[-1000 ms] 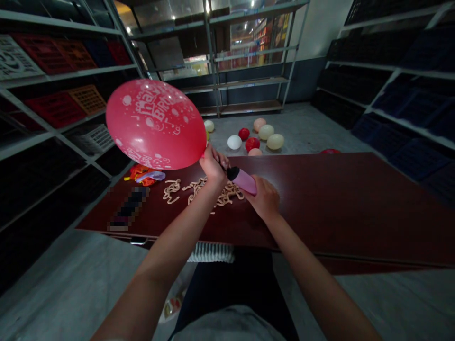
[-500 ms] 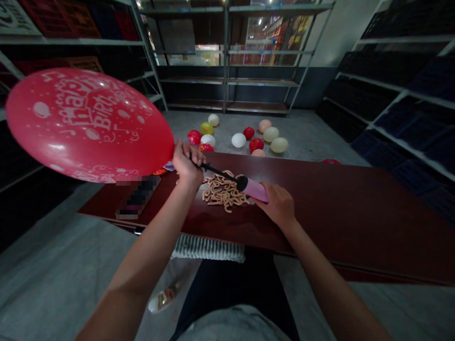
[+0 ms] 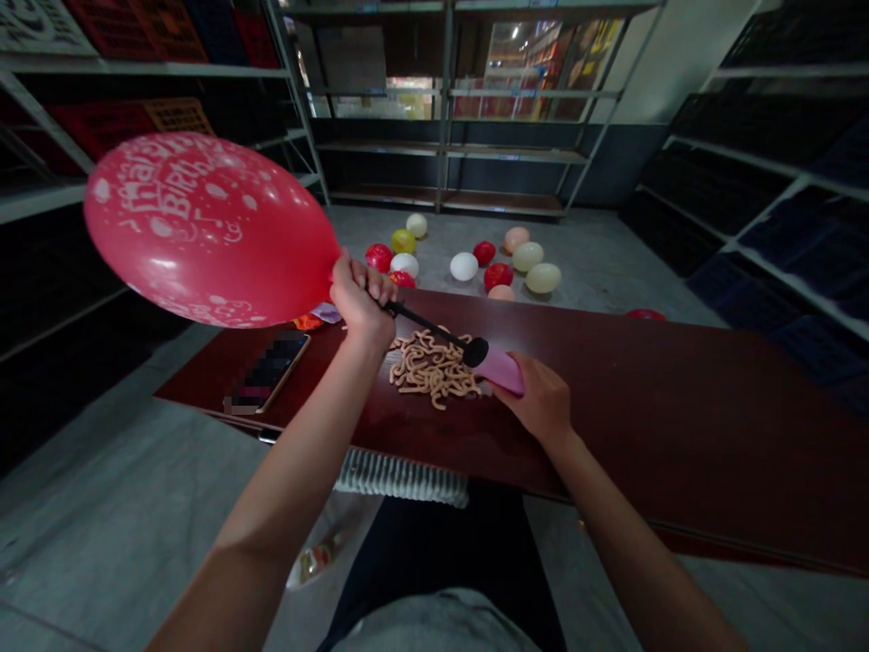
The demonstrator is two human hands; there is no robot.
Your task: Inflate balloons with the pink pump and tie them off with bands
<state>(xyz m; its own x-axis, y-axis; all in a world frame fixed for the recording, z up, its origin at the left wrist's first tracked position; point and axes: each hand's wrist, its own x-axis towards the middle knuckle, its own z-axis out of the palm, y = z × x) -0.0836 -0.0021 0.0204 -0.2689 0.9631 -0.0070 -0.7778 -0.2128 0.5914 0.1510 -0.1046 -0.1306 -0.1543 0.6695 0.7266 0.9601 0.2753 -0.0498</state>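
Only thing I can actually read here is the red balloon I'm holding: white print, a slightly warped "Happy" over "Birth", then the rest curves out of sight. There are little labels on the metal rack too, but they're way too tiny to make out.

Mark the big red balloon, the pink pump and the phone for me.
Red balloon (image 3: 210, 237), head view: middle of its side.
Pink pump (image 3: 501, 369), head view: its pink barrel.
Phone (image 3: 272, 369), head view: its dark upper face.
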